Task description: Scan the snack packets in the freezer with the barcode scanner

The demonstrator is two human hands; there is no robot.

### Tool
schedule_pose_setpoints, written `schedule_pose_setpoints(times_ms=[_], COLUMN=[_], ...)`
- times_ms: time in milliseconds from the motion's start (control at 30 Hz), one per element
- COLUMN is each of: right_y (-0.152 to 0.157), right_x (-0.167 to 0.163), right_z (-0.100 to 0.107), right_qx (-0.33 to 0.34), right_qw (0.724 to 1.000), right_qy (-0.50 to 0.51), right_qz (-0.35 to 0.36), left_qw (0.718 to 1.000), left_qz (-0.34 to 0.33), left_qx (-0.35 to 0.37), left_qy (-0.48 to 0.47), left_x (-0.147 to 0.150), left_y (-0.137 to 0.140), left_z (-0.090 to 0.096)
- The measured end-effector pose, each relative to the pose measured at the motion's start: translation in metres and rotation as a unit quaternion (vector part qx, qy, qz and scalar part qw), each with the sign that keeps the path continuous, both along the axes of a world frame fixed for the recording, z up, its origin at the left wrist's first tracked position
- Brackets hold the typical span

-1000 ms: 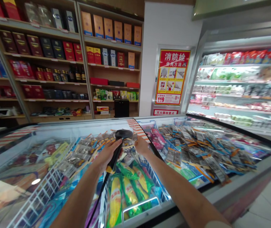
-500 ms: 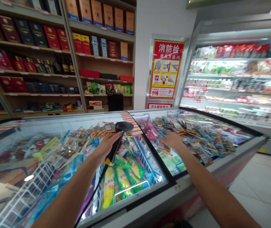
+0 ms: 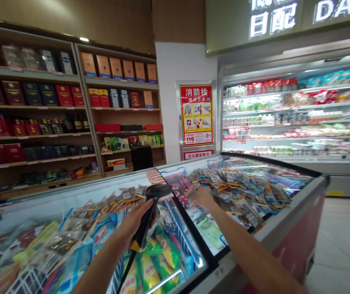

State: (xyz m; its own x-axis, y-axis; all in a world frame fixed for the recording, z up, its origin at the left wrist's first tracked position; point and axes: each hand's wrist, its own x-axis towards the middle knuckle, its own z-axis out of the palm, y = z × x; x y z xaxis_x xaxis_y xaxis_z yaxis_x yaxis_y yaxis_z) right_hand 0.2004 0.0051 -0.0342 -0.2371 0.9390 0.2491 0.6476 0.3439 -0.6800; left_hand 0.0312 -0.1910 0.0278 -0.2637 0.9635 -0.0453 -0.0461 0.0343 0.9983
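Our left hand (image 3: 135, 223) has its grip clamped on a black scanner (image 3: 146, 224); our right hand (image 3: 205, 198) is by packets (image 3: 230, 187) at right, grip unclear.

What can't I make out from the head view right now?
Head view:
Right hand: too blurred to tell if it grips anything.
Packets: print too small.
Scanner: front hidden, facing away.
Cord: lower end cut off by bottom edge.
Lit sign: cut off by top and right edges.

Handheld scanner (image 3: 146, 223) — smooth plastic
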Motion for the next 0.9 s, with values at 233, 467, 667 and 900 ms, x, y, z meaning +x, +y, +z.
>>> schedule_pose_setpoints(times_ms=[233,467,667,900], right_y=[0.03,0.024,0.019,0.018], right_x=[-0.004,-0.001,0.0,0.001], right_z=[-0.016,-0.015,-0.014,-0.011], right_qx=[-0.004,-0.047,-0.058,-0.044], right_qw=[0.989,0.957,0.954,0.967], right_qy=[0.146,0.261,0.259,0.227], right_qz=[0.014,0.117,0.138,0.11], left_qw=[1.0,0.999,0.997,0.997], left_qz=[-0.025,-0.027,-0.067,-0.069], left_qx=[0.004,0.019,0.022,0.018], left_qy=[-0.017,-0.014,0.011,0.039], left_x=[0.01,0.018,0.015,0.01], left_y=[0.012,0.003,0.0,0.002], left_z=[-0.005,-0.007,-0.006,-0.009])
